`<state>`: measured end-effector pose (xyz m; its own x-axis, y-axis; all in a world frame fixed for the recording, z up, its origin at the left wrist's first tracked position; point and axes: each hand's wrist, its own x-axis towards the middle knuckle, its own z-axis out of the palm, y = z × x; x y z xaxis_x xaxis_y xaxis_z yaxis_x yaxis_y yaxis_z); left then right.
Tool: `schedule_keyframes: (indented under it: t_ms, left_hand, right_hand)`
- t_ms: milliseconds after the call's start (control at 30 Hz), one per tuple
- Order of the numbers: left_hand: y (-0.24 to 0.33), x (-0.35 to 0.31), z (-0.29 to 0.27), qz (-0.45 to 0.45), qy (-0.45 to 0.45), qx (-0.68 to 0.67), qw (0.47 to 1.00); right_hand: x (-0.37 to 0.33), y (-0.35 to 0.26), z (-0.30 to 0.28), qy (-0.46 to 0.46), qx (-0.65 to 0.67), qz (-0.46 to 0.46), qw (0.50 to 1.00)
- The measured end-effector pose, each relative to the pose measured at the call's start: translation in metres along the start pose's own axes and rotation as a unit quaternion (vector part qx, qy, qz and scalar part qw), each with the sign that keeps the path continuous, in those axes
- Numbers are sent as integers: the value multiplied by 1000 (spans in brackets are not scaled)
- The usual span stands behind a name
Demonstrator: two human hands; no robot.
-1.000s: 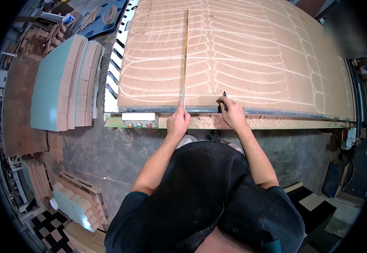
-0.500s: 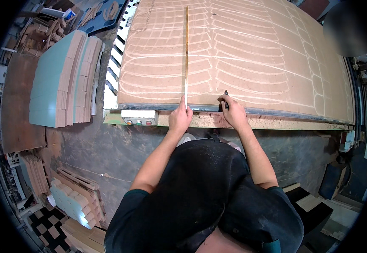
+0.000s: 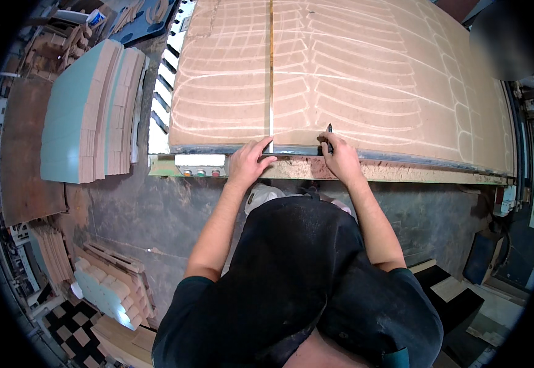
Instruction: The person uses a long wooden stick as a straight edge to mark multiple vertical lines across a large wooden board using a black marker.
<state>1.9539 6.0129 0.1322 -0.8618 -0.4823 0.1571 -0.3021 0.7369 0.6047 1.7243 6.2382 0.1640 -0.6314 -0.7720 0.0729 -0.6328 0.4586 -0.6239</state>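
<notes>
A brown board (image 3: 365, 138) scored with pale curved grooves lies in front of me. A long, thin ruler-like strip (image 3: 271, 92) runs across it away from me, shiny white at its near end and yellowish farther off. My left hand (image 3: 250, 162) is at the board's front edge, thumb apart from the fingers, the fingertips touching or just beside the strip's near end. To the right of it, my right hand (image 3: 342, 158) is closed around a black pen (image 3: 330, 140), its tip pointing away from me over the board.
A control box (image 3: 201, 165) with coloured buttons sits under the board's front edge. Stacked pale-green-faced panels (image 3: 77, 116) stand at the left, with shaped board pieces (image 3: 108, 291) lower down. A dark box (image 3: 448, 300) stands at the lower right.
My left hand has let go of the strip's near end and shifted slightly left, its fingers spreading. The right hand keeps the pen in nearly the same place.
</notes>
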Motion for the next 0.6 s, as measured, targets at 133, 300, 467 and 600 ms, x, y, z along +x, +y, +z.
schedule_keyframes:
  t_ms: [133, 300, 467, 600]
  left_hand:
    - [-6, 8, -13, 65, -40, 29, 997]
    - [-12, 21, -17, 67, -72, 53, 994]
    - [-17, 36, -12, 65, -63, 25, 996]
    - [-17, 42, -13, 62, -70, 14, 996]
  right_hand:
    - [1, 0, 1, -8, -9, 21, 1000]
    - [1, -4, 0, -15, -13, 30, 999]
    - [1, -4, 1, -16, -12, 34, 999]
    - [0, -2, 1, -17, -10, 43, 999]
